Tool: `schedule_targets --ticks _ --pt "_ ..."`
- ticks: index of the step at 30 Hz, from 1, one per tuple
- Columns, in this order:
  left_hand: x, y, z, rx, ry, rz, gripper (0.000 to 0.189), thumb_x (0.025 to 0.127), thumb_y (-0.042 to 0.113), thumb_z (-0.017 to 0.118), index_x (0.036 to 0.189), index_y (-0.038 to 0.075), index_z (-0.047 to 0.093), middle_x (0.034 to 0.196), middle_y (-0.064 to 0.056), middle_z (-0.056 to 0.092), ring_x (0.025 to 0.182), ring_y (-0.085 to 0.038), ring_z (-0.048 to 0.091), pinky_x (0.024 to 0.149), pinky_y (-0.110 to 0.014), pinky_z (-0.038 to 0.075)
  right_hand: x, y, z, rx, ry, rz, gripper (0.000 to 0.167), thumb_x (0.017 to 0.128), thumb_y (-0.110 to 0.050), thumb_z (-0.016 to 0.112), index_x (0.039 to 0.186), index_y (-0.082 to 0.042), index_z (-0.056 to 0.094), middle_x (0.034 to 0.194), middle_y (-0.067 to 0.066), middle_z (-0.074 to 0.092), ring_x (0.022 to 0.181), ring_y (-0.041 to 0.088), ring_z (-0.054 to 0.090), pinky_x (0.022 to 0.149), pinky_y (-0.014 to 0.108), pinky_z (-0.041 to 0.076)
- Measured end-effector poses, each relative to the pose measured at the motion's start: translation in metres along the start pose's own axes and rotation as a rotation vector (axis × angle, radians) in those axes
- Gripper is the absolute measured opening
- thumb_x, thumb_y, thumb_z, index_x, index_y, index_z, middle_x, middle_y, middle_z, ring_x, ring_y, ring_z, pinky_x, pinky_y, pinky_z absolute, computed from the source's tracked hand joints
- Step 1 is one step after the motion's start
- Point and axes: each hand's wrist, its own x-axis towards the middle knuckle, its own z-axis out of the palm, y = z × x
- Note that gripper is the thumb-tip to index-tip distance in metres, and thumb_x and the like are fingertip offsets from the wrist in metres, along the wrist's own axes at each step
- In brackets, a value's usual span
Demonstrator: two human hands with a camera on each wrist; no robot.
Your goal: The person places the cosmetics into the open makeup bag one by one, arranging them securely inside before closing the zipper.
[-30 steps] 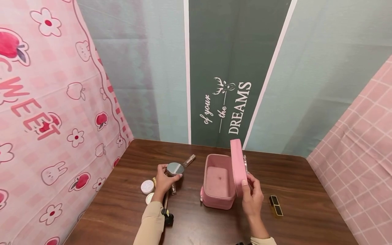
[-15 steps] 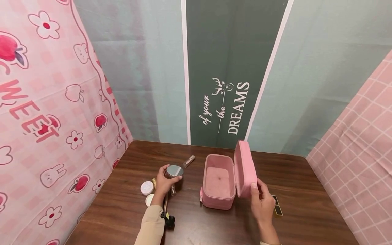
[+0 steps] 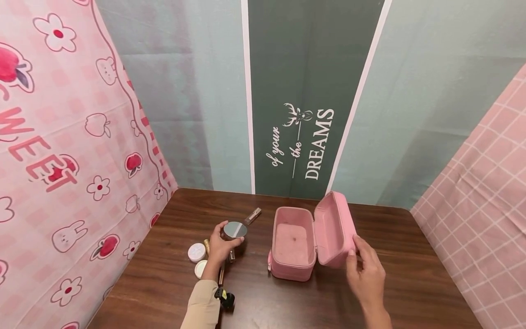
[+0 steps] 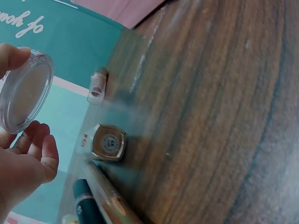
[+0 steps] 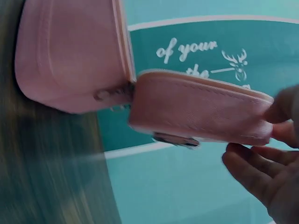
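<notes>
In the head view my left hand holds a round compact by its edge, shiny top upward, above the left part of the table. The left wrist view shows the clear rim of the compact between thumb and fingers. An unfastened pink cosmetic case stands right of it, with nothing seen on its bare pink floor. My right hand pinches the outer edge of its hinged lid, which leans out to the right. The right wrist view has thumb and fingers at the end of the lid.
Left of the case lie a white round jar, a cream round container, a gold tube and a clear-capped tube. A square-ended bottle and a dark green tube appear in the left wrist view.
My right hand has swung the lid from nearly upright out to the right, showing its inside. The black and gold item at right is now hidden behind that hand. The left hand stays put.
</notes>
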Motion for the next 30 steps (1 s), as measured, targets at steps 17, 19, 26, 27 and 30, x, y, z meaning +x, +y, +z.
schedule_targets --ticks 17,19,26,27,30 --pt "-0.006 0.04 0.012 0.177 -0.028 0.11 0.074 0.054 0.013 0.089 0.118 0.0 0.054 0.106 -0.016 0.047 0.09 -0.026 0.051 0.076 -0.033 0.045 0.0 0.031 -0.019 0.001 -0.188 -0.109 0.072 0.08 -0.051 0.063 0.115 0.011 0.055 0.116 0.029 0.052 0.096 0.036 0.051 0.093 0.008 0.024" --pt "-0.007 0.044 0.015 0.203 -0.033 0.145 0.073 0.053 0.014 0.088 0.117 0.0 0.055 0.105 -0.015 0.049 0.09 -0.026 0.05 0.076 -0.034 0.044 0.0 0.033 -0.022 0.004 -0.206 -0.072 0.062 0.073 -0.033 0.079 0.113 0.01 0.057 0.114 0.027 0.053 0.098 0.024 0.051 0.092 0.008 0.026" --pt "-0.01 0.054 0.02 0.181 -0.046 0.146 0.07 0.054 0.013 0.086 0.116 0.0 0.056 0.102 -0.014 0.053 0.086 -0.024 0.052 0.073 -0.033 0.044 0.001 0.038 -0.029 -0.025 -0.283 0.068 0.068 0.048 0.01 0.085 0.111 0.008 0.058 0.112 0.022 0.055 0.095 -0.016 0.041 0.079 0.003 0.035" --pt "-0.01 0.055 0.021 0.173 -0.051 0.142 0.07 0.054 0.013 0.086 0.116 -0.001 0.056 0.103 -0.014 0.054 0.086 -0.025 0.052 0.073 -0.033 0.044 0.001 0.039 -0.03 -0.038 -0.289 0.08 0.068 0.049 0.009 0.086 0.111 0.008 0.058 0.111 0.021 0.056 0.094 -0.017 0.041 0.079 0.002 0.034" --pt "-0.012 0.059 0.023 0.167 -0.067 0.132 0.071 0.054 0.015 0.087 0.116 0.0 0.056 0.103 -0.013 0.057 0.086 -0.025 0.053 0.073 -0.034 0.045 0.001 0.041 -0.032 -0.07 -0.304 0.112 0.067 0.051 0.005 0.087 0.112 0.005 0.059 0.11 0.018 0.059 0.094 -0.017 0.041 0.079 0.001 0.032"
